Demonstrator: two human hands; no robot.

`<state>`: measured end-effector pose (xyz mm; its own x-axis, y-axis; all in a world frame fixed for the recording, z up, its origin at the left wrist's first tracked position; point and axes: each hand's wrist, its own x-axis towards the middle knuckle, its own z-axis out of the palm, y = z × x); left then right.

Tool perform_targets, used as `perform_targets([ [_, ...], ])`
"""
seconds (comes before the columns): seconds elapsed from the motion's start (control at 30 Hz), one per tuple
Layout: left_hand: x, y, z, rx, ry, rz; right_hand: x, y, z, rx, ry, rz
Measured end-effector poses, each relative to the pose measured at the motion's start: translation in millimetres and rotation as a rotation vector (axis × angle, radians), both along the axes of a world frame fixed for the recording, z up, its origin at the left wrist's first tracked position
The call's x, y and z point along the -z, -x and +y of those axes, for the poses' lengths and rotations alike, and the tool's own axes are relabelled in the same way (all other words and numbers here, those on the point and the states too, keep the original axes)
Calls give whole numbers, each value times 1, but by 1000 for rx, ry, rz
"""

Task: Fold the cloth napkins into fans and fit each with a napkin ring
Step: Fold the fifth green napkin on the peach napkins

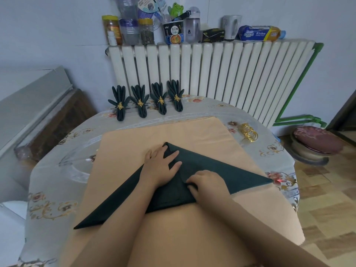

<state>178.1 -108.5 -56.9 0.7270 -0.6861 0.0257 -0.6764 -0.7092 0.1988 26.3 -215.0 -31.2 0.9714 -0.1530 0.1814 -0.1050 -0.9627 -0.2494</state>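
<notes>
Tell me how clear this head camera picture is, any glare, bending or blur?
Head view: soft even light, faint shadows; wide-angle bending curves the white ribbed radiator; glare streaks the clear plastic table cover; the dark green triangular cloth napkin and both hands, left and right, look sharp.

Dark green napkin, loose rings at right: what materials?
Dark green napkin: looks like matte woven cloth; it holds soft creases and lies limp under the hands. Loose rings: probably polished gold-tone metal; thin bright hoops with glints, though coated plastic can't be excluded.
</notes>
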Motion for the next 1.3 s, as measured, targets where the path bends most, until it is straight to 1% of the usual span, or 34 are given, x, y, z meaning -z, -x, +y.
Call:
perform_targets([
  [0.13, 0, 0, -1, -12, -16, 18, 8, 25, -2, 6, -125, -67],
  [0.27, 0, 1, -1, -15, -17, 29, 21, 41, -10, 89, -80, -177],
  [0.43, 1, 1, 0, 7, -23, 20, 31, 36, -13, 47, -83, -160],
  [0.5, 0, 1, 0, 18, -39, 19, 25, 31, -14, 43, -166, -105],
  [0.57, -1, 1, 0, 27, -59, 12, 27, 28, -15, 10, -195, -86],
  [0.8, 3, -2, 1, 46, -54, -9, 34, 36, -8, -26, -153, -26],
  [0.97, 3, 0, 2, 39, 21, 9, 24, 36, -5, -81, -143, -34],
  [1.17, 4, -1, 2, 33, 73, 31, 17, 37, 1, -129, -110, 48],
  [1.23, 4, -1, 2, 36, 81, 37, 16, 35, 3, -130, -140, 21],
  [1.3, 4, -1, 2, 37, 81, 39, 15, 30, 6, -110, -263, -46],
])
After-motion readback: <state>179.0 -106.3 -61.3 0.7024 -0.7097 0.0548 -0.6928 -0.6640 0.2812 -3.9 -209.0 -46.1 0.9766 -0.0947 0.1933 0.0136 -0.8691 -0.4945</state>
